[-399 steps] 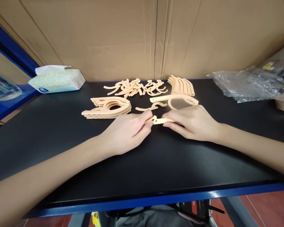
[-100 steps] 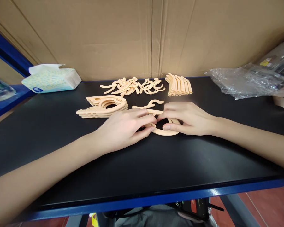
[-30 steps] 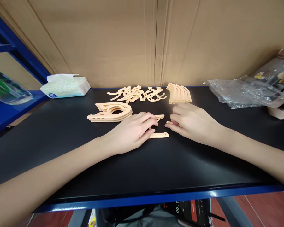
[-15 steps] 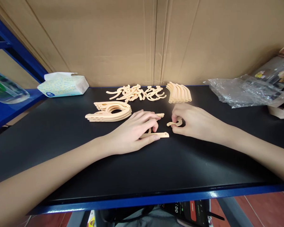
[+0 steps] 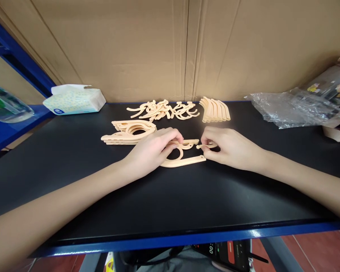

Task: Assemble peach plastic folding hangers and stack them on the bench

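Note:
My left hand (image 5: pixel 154 148) is closed on the upper arm of a beige folding hanger (image 5: pixel 184 162), thumb and fingers pinching it. The hanger lies on the black tabletop, its curved middle and lower arm showing to the right of the hand; its left end is hidden. Between the thumb and fingers of my right hand (image 5: pixel 226 146) is a curved beige hanger hook (image 5: pixel 211 145), partly covered by the fingers. The hook's tip points left, close to the hanger's right end. Left of my left hand sits a stack of folded hangers (image 5: pixel 121 139), partly behind it.
Along the back lie loose hanger hooks (image 5: pixel 158 110) and a row of hanger arms (image 5: pixel 215 110). A tissue pack (image 5: pixel 75 101) stands back left, clear plastic bags (image 5: pixel 280 109) back right. Cardboard (image 5: pixel 124 49) forms the back wall. A phone (image 5: pixel 226 255) shows below the blue front edge (image 5: pixel 170 241).
My left hand has gone from lying spread over the hanger to pinching its upper arm. My right hand has moved slightly left with the hook, nearer the hanger's end.

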`<state>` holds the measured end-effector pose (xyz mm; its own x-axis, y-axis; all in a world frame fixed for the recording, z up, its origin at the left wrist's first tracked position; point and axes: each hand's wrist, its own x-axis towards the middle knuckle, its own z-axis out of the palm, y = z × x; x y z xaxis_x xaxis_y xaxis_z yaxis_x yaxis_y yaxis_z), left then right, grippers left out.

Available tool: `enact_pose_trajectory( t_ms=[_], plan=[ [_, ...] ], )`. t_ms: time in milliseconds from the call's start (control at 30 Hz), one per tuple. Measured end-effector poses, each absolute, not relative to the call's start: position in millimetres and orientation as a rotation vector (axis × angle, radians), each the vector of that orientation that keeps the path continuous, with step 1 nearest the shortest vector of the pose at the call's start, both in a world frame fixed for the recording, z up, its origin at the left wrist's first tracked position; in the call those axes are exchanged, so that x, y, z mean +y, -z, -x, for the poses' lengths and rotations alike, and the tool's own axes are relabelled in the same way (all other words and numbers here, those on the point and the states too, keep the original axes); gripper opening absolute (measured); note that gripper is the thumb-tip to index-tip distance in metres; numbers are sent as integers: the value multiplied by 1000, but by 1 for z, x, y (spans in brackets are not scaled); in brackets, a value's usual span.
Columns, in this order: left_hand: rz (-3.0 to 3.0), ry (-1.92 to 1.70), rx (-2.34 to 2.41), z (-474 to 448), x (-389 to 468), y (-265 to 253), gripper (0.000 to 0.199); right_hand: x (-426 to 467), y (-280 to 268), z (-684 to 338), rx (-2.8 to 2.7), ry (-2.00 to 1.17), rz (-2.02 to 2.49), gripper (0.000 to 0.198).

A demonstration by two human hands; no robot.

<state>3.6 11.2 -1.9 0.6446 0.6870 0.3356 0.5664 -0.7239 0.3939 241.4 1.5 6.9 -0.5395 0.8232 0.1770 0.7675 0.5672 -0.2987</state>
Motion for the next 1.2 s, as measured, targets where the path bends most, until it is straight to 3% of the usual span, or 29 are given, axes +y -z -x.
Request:
enact_pose_trajectory(
  t_ms=[200,533,733,1200],
  plan=[
    [-2821,-602,1034,0,9,-2,27,-2,-7,-240,-2592,-247,1236,13],
    [-2961,-680,984,-6,4,-5,21,-1,-6,-240,-2564,-216,1210,18],
    [-2901,-435,796,-10,-6,0,21,1,-7,-240,-2574,-147,1394,25],
    [-2658,-465,991,-9,-2,-5,15,13,-5,-248,-2443,-514,1269,39]
  ],
)
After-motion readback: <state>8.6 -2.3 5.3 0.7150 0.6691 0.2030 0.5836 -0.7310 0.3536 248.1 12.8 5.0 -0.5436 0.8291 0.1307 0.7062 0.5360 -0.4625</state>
